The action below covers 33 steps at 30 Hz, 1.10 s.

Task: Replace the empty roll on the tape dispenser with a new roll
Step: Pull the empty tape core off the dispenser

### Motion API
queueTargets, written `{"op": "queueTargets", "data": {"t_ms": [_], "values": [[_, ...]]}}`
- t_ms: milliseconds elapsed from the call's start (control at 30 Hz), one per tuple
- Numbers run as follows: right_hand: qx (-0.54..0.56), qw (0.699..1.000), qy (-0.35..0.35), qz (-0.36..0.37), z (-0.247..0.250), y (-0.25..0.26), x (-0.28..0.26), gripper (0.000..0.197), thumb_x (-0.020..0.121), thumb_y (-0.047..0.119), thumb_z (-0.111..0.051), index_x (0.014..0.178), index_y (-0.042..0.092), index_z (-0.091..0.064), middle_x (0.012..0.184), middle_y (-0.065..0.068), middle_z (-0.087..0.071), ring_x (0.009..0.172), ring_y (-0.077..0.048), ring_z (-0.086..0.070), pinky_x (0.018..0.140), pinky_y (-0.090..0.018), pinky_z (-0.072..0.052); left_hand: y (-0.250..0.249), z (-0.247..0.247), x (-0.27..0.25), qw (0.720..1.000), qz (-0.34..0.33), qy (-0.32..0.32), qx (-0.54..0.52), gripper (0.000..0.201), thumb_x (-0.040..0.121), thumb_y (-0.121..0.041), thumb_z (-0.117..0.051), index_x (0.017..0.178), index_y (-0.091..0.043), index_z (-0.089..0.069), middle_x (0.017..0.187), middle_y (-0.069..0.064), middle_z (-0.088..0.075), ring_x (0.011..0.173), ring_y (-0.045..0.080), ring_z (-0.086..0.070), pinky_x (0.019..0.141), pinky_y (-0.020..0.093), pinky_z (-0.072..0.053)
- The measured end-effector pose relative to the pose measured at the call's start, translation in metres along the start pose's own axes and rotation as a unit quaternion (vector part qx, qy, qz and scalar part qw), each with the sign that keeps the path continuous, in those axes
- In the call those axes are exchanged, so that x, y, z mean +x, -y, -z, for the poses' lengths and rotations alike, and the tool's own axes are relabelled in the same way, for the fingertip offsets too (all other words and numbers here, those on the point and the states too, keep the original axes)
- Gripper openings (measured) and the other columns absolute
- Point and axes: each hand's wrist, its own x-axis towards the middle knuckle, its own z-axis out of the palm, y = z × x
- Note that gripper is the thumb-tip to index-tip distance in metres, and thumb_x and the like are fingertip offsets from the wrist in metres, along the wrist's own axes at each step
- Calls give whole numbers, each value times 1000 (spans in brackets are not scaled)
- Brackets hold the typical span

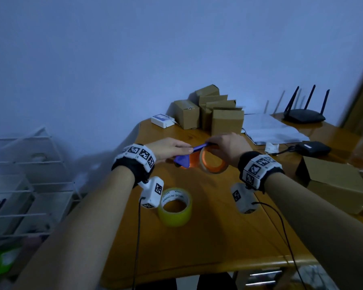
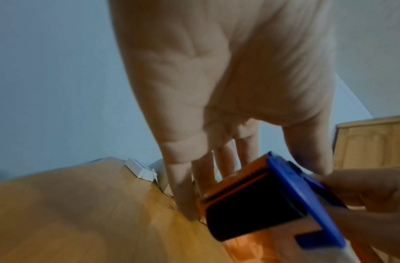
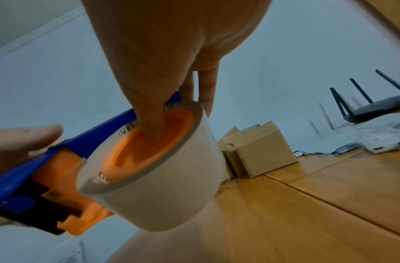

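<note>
Dispenser [image 1: 184, 159] is hanging above the surface [image 1: 218, 237], your left hand [image 1: 170, 148] gripping its blue end, your right hand [image 1: 228, 147] pinching the empty roll [image 1: 213, 162]; yellow roll [image 1: 175, 207] is lying nearer you.

Both bare forearms are wearing black wristbands [image 1: 260, 162] carrying white blocks with black-and-white square markers; small white cameras [image 1: 152, 192] are hanging beneath, trailing thin black cables [image 1: 137, 237].

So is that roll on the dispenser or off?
On. The roll sits around the dispenser's orange hub, with the right hand's thumb inside.
</note>
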Motion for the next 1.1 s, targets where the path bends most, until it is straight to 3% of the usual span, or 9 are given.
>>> {"op": "queueTargets", "data": {"t_ms": [67, 167, 233, 367, 567, 667, 767, 900, 1100], "values": [[10, 1000, -16, 6, 0, 1, 0, 29, 96, 36, -56, 122, 28, -64, 115, 0, -68, 103, -24, -63, 77, -34, -50, 7, 1, 2, 998, 1, 7, -61, 52, 88, -37, -68, 135, -18, -57, 124, 9, -67, 117, 23, -63, 100, 35, -49], [10, 999, -38, 28, -1, 4, -1, 28, 96, 35, -57, 121, 26, -65, 111, 0, -70, 100, -24, -64, 76, -35, -52, 11, 0, -1, 995, -3, 10, -99, 46, 90, -24, -68, 132, -10, -57, 124, 12, -67, 114, 19, -63, 100, 31, -48], [20, 998, -48, 38, -2, 5, -3, 28, 95, 34, -57, 120, 25, -66, 110, -1, -70, 99, -24, -65, 75, -36, -54, 14, 1, -2, 993, -6, 21, -112, 43, 88, -27, -69, 127, -10, -61, 121, 11, -70, 115, 20, -64, 104, 33, -45], [42, 997, -54, 39, -6, 6, -5, 25, 95, 34, -58, 117, 26, -65, 107, 1, -69, 98, -22, -63, 74, -37, -54, 19, 1, -8, 991, -3, 31, -131, 42, 91, -29, -65, 126, -6, -62, 117, 15, -71, 112, 25, -66, 94, 31, -52], [118, 993, -6, -27, -14, 8, -3, 34, 91, 35, -63, 123, 26, -62, 114, 0, -69, 103, -21, -64, 83, -36, -55, 19, -1, -14, 994, -11, 23, -103, 40, 89, -29, -68, 121, -5, -67, 112, 9, -74, 114, 20, -65, 113, 40, -37], [205, 972, 34, -114, -17, 6, -1, 53, 87, 40, -69, 135, 23, -55, 125, -3, -66, 109, -20, -63, 81, -24, -50, 18, 0, -16, 995, -14, 16, -98, 40, 88, -28, -68, 122, -6, -66, 111, 10, -74, 111, 20, -67, 112, 40, -39], [254, 955, 64, -140, -18, 3, -1, 51, 86, 42, -71, 129, 19, -59, 113, -3, -70, 95, -15, -65, 68, -17, -47, 19, 0, -16, 994, -17, 5, -111, 47, 82, -33, -72, 122, -8, -67, 114, 12, -73, 113, 24, -66, 111, 42, -40], [390, 900, 108, -162, -21, 1, -5, 34, 86, 39, -71, 114, 21, -64, 93, -2, -73, 82, -15, -70, 79, -36, -60, 23, -2, -19, 989, -27, -11, -146, 46, 76, -36, -73, 113, -9, -70, 119, 25, -67, 108, 33, -63, 107, 44, -44], [494, 848, 95, -164, -31, 3, -13, 65, 86, 47, -68, 139, 15, -48, 98, -6, -72, 82, -17, -70, 77, -34, -59, 35, -2, -20, 981, -26, -26, -189, 48, 80, -32, -71, 117, -2, -67, 122, 30, -63, 103, 31, -60, 104, 43, -44]]}}
